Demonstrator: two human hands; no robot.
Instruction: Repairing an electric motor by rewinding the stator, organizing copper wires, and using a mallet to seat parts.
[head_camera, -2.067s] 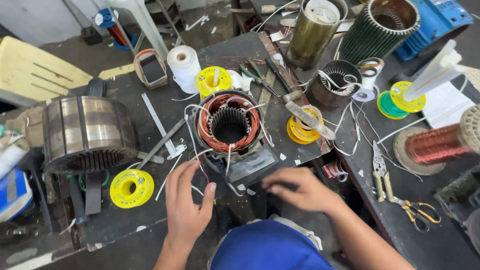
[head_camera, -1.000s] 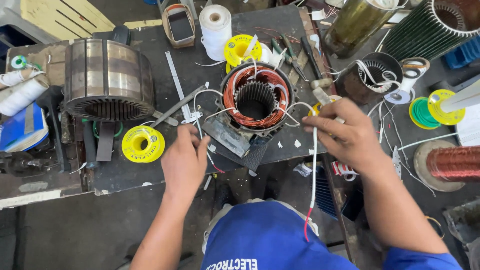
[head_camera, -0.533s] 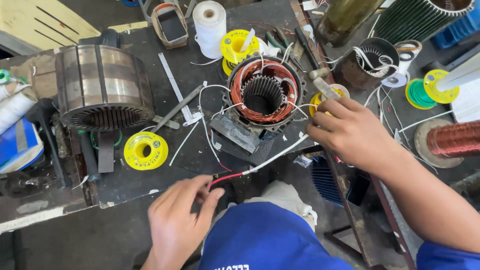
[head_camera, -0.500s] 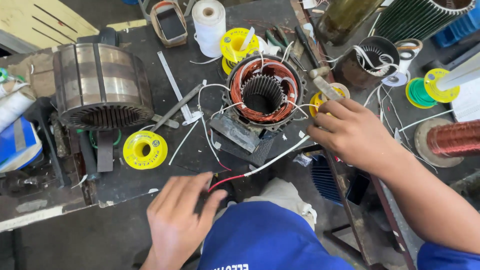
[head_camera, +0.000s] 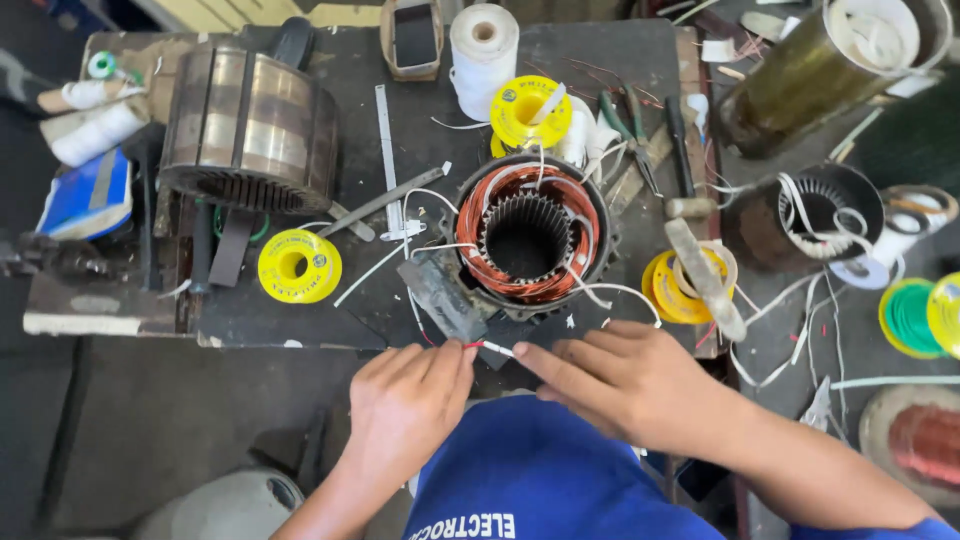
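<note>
A thin red wire (head_camera: 470, 345) with a white sleeve (head_camera: 497, 349) at its end lies at the near edge of the worktop (head_camera: 300, 325), just in front of the small stator (head_camera: 528, 236) it seems to run from. The left hand (head_camera: 405, 405) pinches the red part between its fingertips, fingers pressed close together. The right hand (head_camera: 625, 380) meets it from the right, its fingertips closed on the white sleeve, the other fingers lying loosely alongside. The two hands nearly touch at the wire.

The small stator sits just beyond, upright with its bore facing up, ringed by copper windings, with white leads (head_camera: 400, 255) trailing off it to the left and near side. A dark flat piece (head_camera: 442, 298) leans against its near left side.

Left of it lie a yellow tape roll (head_camera: 299, 266), a metal ruler (head_camera: 388, 150) and a large bare stator core (head_camera: 250, 130) on its side. Farther off stand a white spool of cord (head_camera: 483, 45) and a second yellow roll (head_camera: 530, 112), with pliers (head_camera: 632, 135) to their right. Right of the small stator is another yellow roll (head_camera: 685, 285) with a tool handle (head_camera: 705, 275) across it, then a dark stator (head_camera: 810, 215) with white strips and a brass-coloured cylinder (head_camera: 820, 70) far right. Green and yellow rolls (head_camera: 915, 318) sit at the right edge.
</note>
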